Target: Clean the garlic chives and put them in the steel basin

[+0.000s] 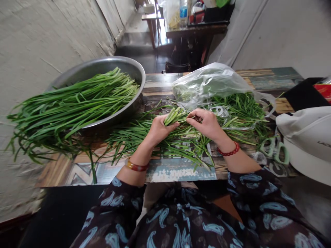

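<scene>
My left hand (160, 130) is wrapped round a small bunch of garlic chives (174, 116), its pale cut ends pointing up and to the right. Just right of those ends, my right hand (205, 123) is closed with thumb and forefinger pinched together; what sits between them is too small to make out. Loose chives (134, 132) lie spread on the table beneath both hands. A clear plastic bag (209, 82) with more greens stands behind my right hand. To the left, a big metal basin (141, 74) holds a thick heap of long chives (85, 96) hanging over its rim.
The patterned wooden table (181, 174) has its front edge close to my body. Scissors with pale green handles (275, 150) lie at the right beside a white cap (307, 137). Farther back, another table (196, 31) carries a water bottle (183, 13). A wall borders the left side.
</scene>
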### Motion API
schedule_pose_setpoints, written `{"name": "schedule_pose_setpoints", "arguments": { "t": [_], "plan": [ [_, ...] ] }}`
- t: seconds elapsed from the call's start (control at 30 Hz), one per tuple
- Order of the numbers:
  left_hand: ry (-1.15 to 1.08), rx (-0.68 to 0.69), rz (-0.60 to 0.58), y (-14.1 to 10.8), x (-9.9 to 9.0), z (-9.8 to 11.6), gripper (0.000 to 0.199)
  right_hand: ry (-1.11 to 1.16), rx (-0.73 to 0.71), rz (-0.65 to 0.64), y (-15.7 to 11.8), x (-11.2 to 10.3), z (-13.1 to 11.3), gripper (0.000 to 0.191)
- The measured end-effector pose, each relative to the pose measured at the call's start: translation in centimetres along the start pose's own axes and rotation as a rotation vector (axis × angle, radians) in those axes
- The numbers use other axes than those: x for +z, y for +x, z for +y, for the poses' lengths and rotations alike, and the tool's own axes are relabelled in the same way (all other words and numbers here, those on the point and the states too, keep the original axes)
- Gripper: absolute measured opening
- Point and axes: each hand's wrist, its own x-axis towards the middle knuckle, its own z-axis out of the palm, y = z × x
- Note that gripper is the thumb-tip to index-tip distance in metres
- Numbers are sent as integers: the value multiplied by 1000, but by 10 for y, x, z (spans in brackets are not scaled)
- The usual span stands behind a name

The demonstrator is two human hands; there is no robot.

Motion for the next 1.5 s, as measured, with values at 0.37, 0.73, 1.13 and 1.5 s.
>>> {"name": "schedule_pose_setpoints", "arguments": {
  "t": [0.37,0.73,1.13,1.5],
  "plan": [
    [-11,-40,4,-1,0,1,27,457,241,309,6,-2,17,28],
    [-18,-63,-1,-1,0,5,25,4,-51,146,6,-20,16,21],
    [46,12,-56,-1,0,5,25,237,-37,-11,1,-6,7,34],
    [72,58,-90,-1,0,5,22,164,32,5,0,-3,1,11]
  ]
}}
